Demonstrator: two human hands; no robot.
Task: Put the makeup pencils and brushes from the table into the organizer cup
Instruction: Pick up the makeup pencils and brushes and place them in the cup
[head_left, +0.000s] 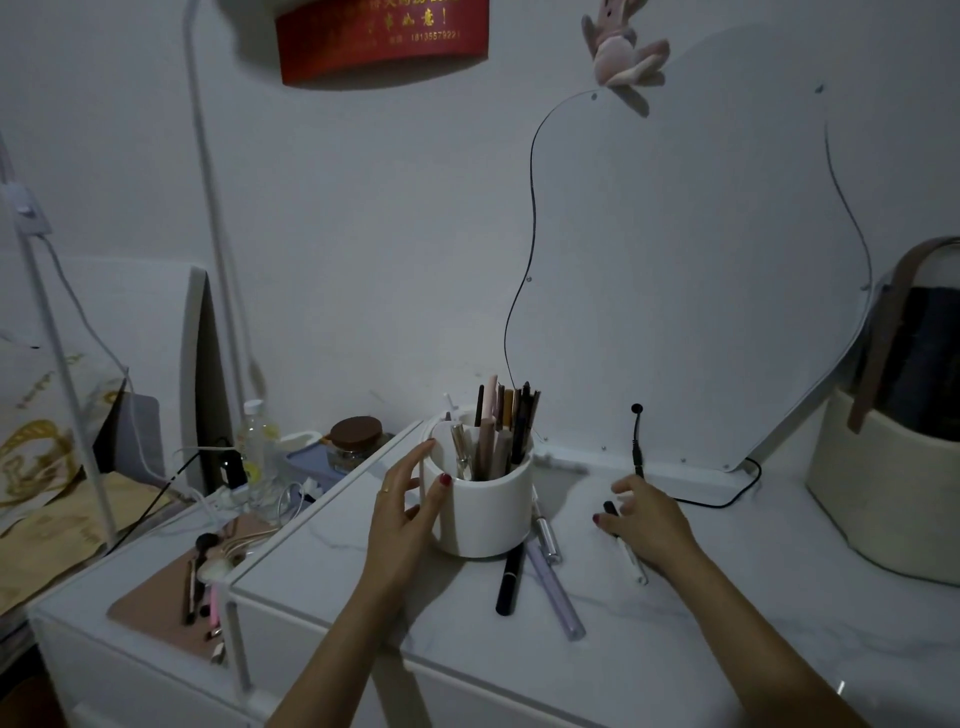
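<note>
Fingers of my right hand (647, 522) curl down over a white pen (635, 561) on the tabletop (727, 613); I cannot tell if that grip has closed. My left hand (408, 512) cups the organizer cup (485, 512), fingers spread. Crowded pencils could block entry; loose pens (553, 592) beside the cup may roll.
</note>
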